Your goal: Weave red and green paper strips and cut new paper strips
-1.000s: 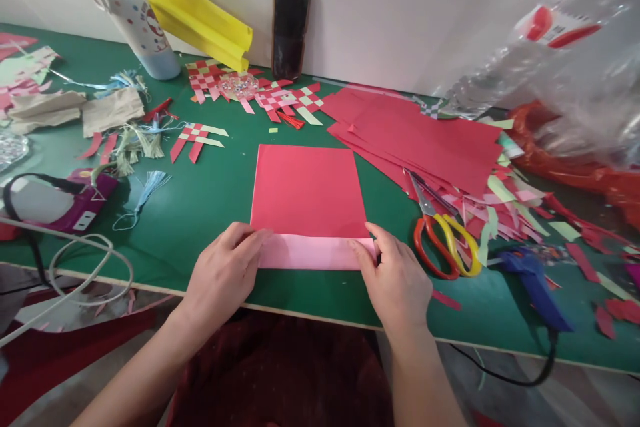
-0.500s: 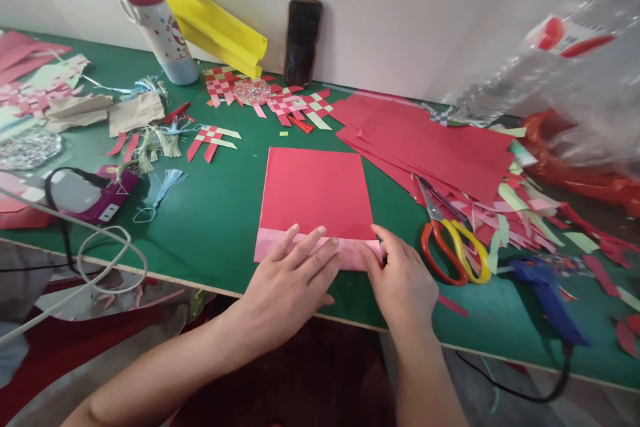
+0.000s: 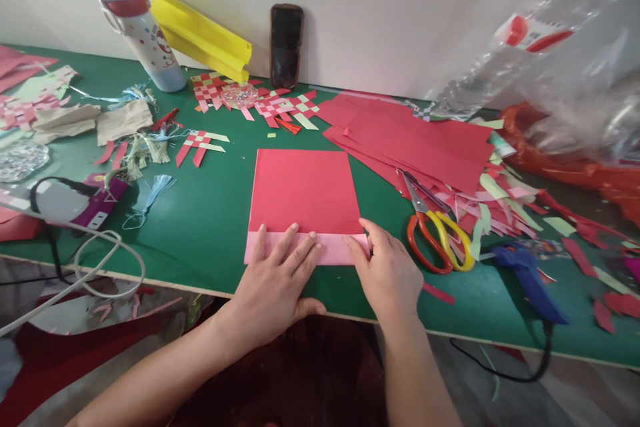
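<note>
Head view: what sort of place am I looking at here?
Most likely a paper-craft work table: a stack of red sheets beside loose paper strips, scissors, and what looks like a blue glue gun. Whether it is in a home or a workshop, I cannot tell.

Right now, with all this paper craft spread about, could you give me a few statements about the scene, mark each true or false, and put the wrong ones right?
1. The left hand lies spread over the pink band along the near edge of the red sheet. True.
2. The right hand is holding the scissors. False: they lie on the green table; its thumb is on the pink band's right end.
3. The phone is propped upright against the wall. True.
4. The bottle has toppled over. False: it stands on its base.
5. The blue glue gun lies to the right of the scissors. True.
</note>
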Demonstrator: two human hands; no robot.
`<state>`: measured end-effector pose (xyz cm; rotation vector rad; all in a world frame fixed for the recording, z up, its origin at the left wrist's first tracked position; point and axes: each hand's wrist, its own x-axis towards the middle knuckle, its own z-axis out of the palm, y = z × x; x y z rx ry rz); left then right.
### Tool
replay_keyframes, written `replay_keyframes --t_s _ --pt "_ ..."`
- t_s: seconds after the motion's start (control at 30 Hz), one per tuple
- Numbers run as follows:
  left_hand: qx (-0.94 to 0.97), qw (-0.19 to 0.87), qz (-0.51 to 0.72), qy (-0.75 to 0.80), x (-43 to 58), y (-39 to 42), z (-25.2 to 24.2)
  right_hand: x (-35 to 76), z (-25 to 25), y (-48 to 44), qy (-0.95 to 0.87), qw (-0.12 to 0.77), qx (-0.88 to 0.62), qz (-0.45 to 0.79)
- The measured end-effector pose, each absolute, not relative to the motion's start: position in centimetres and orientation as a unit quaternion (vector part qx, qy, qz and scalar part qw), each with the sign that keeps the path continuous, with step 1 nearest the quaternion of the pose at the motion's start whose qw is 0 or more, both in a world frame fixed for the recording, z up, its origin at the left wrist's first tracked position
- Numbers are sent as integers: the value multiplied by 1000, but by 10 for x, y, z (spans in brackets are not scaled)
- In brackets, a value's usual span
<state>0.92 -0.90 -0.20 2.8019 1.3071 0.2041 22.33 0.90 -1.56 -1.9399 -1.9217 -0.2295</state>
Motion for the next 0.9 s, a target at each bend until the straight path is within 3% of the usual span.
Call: replay_keyframes --t_s 0.43,0.67,0.9 --pt "901 19 72 427 11 -9 -3 223 -14 10 -665 197 -716 -75" --pt "899 25 87 428 12 -9 -5 220 -3 -11 -726 283 -623 -70" --pt "897 16 107 429 12 -10 -5 202 -6 -42 -836 110 -536 -52"
